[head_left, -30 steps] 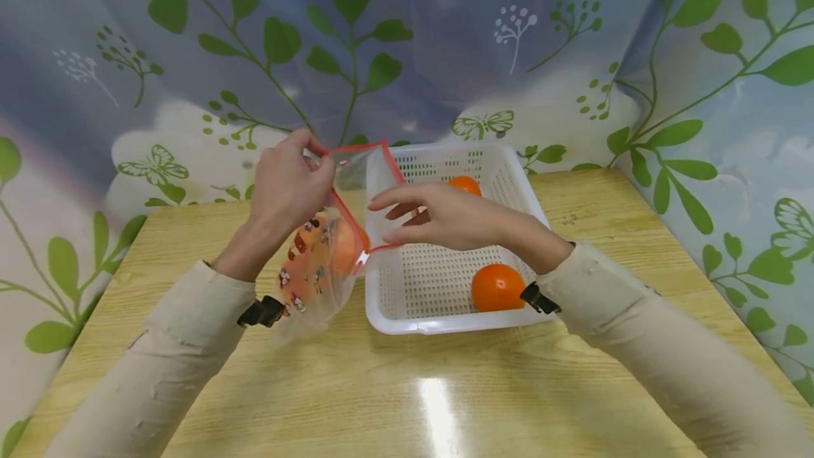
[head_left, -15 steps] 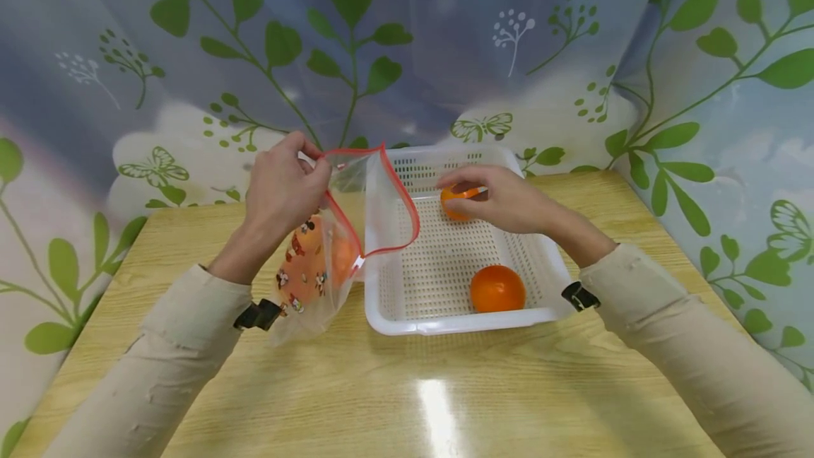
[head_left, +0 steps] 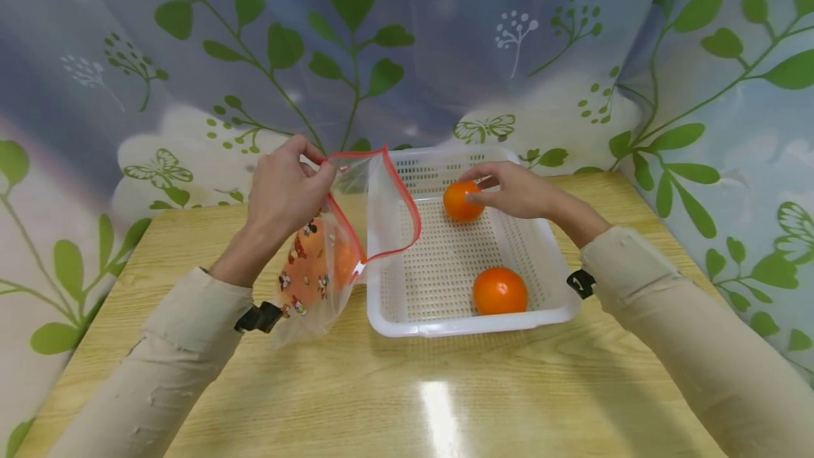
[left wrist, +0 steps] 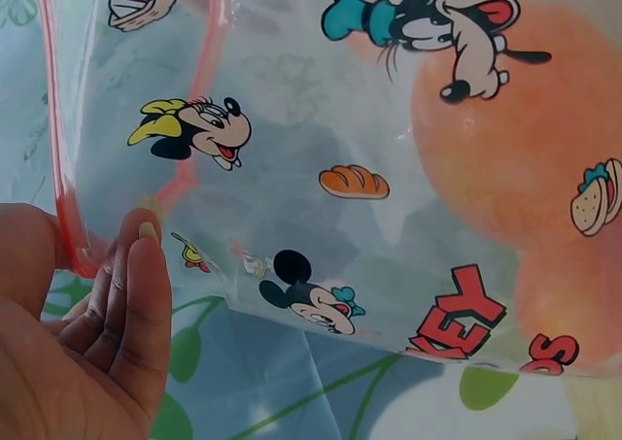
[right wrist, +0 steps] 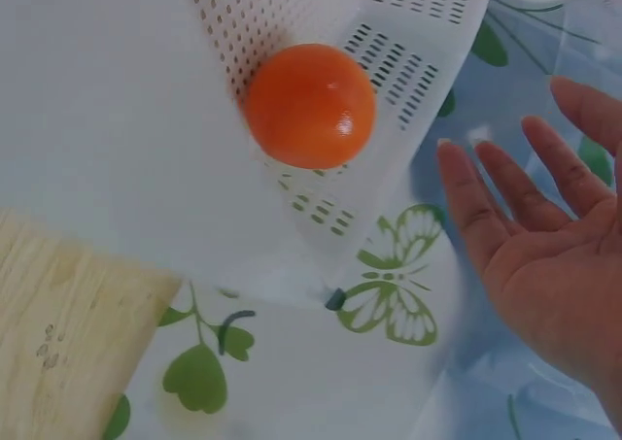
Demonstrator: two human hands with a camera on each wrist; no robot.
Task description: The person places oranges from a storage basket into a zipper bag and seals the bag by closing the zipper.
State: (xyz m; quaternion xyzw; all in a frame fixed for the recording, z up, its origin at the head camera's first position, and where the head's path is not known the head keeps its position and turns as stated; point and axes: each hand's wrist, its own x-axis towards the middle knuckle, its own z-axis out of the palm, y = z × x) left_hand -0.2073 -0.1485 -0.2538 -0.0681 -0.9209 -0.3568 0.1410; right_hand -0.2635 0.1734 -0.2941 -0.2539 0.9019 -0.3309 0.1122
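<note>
My left hand [head_left: 289, 186] pinches the upper edge of a clear zip bag [left wrist: 262, 158] with a red seal and cartoon prints. The bag's mouth gapes towards the white basket [head_left: 413, 329], and orange-coloured round fruit shows inside it. My right hand [head_left: 518, 189] is over the basket's far right part, beside an orange [head_left: 463, 202]. In the head view its thumb and fingers overlap that fruit's edge; in the right wrist view the same hand [right wrist: 544, 226] has loosely extended fingers, with a gap to the orange [right wrist: 311, 105]. A second orange [head_left: 500, 290] lies in the basket's near right corner.
The perforated basket stands on a wooden table [head_left: 356, 401], its far side close to a leaf-printed curtain [head_left: 445, 55]. Bare tabletop lies in front of it. Both wrists wear dark straps [head_left: 259, 316].
My right hand has left the bag's mouth and moved right to the far orange. The bag's red edge, touched a second ago, now curves freely. The left hand has barely moved.
</note>
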